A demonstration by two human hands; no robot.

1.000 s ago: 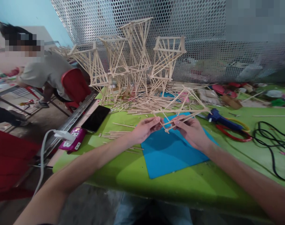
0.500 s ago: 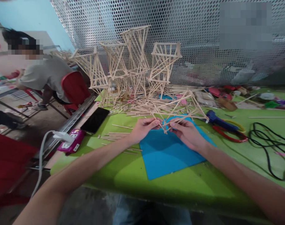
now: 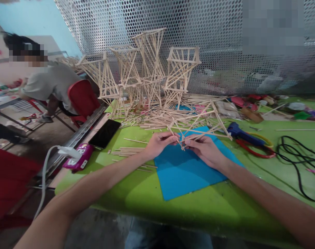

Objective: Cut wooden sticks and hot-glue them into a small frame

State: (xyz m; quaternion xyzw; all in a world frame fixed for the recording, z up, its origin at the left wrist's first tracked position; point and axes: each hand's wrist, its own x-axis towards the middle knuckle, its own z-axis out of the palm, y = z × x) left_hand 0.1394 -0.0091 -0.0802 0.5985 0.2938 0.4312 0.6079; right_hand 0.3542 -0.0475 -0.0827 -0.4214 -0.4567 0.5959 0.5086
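Between my hands, above a blue sheet (image 3: 191, 176), is a frame of thin wooden sticks (image 3: 196, 129) joined at corners. My left hand (image 3: 161, 143) pinches its near corner from the left, thumb against the fingers. From the other side my right hand (image 3: 205, 148) grips sticks by the same corner, fingertips close to the left ones. The frame's far end reaches right, toward a blue glue gun (image 3: 244, 133). Several loose sticks (image 3: 128, 151) lie left of the sheet. Exactly which sticks each fingertip presses is too small to tell.
Tall stick towers (image 3: 149, 55) stand behind a heap of sticks (image 3: 162, 116). A phone (image 3: 104, 134) and a purple power strip (image 3: 78, 157) lie at the left edge, scissors (image 3: 256, 148) and a black cord (image 3: 297, 162) at right. A person (image 3: 51, 79) sits far left.
The stick frame has tilted slightly, its right end dipping a little. My right hand has shifted slightly left, closer to my left hand. Both hands keep their hold.
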